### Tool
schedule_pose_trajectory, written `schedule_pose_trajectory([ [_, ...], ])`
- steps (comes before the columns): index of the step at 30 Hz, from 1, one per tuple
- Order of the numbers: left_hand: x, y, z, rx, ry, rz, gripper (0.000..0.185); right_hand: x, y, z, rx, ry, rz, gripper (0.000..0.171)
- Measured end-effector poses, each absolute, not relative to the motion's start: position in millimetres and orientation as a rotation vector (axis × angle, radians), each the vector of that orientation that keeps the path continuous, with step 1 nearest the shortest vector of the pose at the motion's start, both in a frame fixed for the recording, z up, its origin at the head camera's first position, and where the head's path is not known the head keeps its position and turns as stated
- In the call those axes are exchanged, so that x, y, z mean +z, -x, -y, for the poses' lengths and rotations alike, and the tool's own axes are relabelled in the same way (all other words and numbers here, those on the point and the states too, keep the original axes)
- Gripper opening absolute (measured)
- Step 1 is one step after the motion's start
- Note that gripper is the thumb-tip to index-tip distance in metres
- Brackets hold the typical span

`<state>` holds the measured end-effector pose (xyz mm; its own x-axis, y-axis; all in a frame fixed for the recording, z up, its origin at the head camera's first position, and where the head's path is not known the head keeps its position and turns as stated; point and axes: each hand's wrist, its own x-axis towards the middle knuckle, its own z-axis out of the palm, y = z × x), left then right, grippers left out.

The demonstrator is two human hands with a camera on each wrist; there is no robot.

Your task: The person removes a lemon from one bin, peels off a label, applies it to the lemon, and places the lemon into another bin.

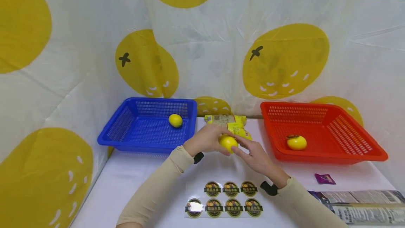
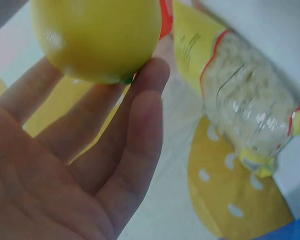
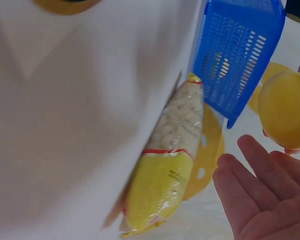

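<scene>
Left hand (image 1: pixel 205 139) fingers grasp lemon (image 1: pixel 228 143) mid-desk; right hand (image 1: pixel 257 157) fingers released, touching lemon. Sticker sheet (image 1: pixel 223 204) at near edge; room between baskets.

— How is the yellow fruit (image 1: pixel 227 143) looking in the left hand (image 1: pixel 205 140)?

— It is showing a smooth, glossy skin, catching a small highlight. The packet (image 1: pixel 230 124) behind it is looking like shiny, crinkled clear plastic film.

— And the baskets?

— The blue basket (image 1: pixel 126 129) and the red basket (image 1: pixel 348 143) are looking like hard perforated plastic with a slight sheen. The sticker sheet (image 1: pixel 223 203) is gleaming, glossy. The desk (image 1: pixel 133 175) is appearing smooth and matt white, the backdrop (image 1: pixel 79 62) a creased, faintly shiny sheet.
</scene>
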<state>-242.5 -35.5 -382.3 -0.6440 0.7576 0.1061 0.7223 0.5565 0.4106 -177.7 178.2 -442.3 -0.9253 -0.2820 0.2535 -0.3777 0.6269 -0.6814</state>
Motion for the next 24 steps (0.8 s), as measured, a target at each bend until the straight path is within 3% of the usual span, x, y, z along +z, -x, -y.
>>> schedule_pose_trajectory([
  [9,-402,237,28,0.646,-1.240,-2.799,0.055,-450,182,-184,1.314,-0.538,2.755,0.057],
  [24,-438,235,43,0.775,-1.156,-2.694,0.058,-462,192,-192,1.351,-0.805,2.757,0.050],
])
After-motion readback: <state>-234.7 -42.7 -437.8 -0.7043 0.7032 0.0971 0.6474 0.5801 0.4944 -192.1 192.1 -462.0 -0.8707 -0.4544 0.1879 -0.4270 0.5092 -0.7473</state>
